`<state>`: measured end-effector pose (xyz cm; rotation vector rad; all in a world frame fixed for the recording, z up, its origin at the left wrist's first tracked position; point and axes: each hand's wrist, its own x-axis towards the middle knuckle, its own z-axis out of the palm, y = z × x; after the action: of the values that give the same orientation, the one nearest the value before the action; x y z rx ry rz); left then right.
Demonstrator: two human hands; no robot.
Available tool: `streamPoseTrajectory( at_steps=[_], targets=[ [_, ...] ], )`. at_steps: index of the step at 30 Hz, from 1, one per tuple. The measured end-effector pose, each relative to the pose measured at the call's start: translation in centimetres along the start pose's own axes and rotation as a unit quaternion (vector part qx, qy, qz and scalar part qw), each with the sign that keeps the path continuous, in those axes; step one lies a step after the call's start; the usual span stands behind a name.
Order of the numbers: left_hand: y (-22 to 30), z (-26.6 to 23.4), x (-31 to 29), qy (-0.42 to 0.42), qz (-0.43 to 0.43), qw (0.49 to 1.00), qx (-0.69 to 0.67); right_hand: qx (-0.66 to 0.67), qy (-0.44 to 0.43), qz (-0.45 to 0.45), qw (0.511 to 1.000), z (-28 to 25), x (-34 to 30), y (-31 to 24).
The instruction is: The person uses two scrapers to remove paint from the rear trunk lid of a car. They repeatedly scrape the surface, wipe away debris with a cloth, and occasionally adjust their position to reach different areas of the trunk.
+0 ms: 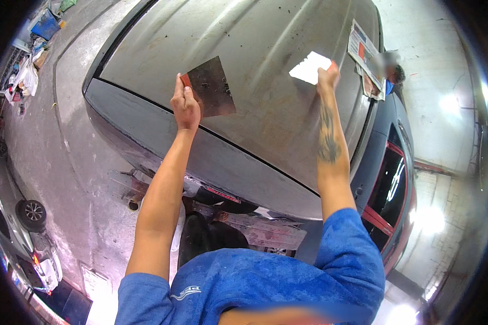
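My left hand (186,105) is closed on the left edge of a dark square sheet (217,86) that looks like sandpaper. Orange shows at its corner by my thumb. My right hand (327,77) pinches a smaller, bright white sheet (308,67) with a ragged edge; there is orange beside the fingers. Whether this one is also sandpaper, I cannot tell. Both sheets are held apart from each other over the dull grey, ribbed roof (260,103) of a vehicle. Dark specks and smudges mark the roof.
Newspaper (361,51) hangs along the roof's right edge, with another person (398,75) just beyond it. A grey door with red window trim (382,214) is below right. Cars with a visible wheel (31,212) stand at left. Bags (28,78) and a blue container (44,26) lie upper left.
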<state>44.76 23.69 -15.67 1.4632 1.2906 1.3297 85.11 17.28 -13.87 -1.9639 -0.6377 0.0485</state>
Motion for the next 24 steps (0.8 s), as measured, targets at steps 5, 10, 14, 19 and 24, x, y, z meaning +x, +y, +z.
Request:
streamPoseTrajectory(
  at_steps=[5,10,14,19,24],
  targets=[
    [0.1,0.0,0.0,-0.008,-0.017,1.0,-0.009,-0.068,-0.068,-0.059,0.994,10.6,4.2,-4.6],
    [-0.1,0.0,0.1,0.0,0.02,1.0,0.0,0.144,-0.04,0.009,0.989,-0.5,3.5,-0.8],
    [0.0,-0.2,0.2,-0.001,0.042,0.999,0.035,0.002,0.065,0.101,0.993,-10.4,3.5,4.9],
    [0.8,-0.6,-0.2,-0.037,-0.06,0.997,-0.017,-0.068,-0.006,-0.016,0.998,-2.8,9.7,3.7],
    [1.4,-0.4,-0.1,-0.041,-0.074,0.995,-0.05,-0.079,-0.041,-0.012,0.996,4.7,13.1,-1.7]
  ],
)
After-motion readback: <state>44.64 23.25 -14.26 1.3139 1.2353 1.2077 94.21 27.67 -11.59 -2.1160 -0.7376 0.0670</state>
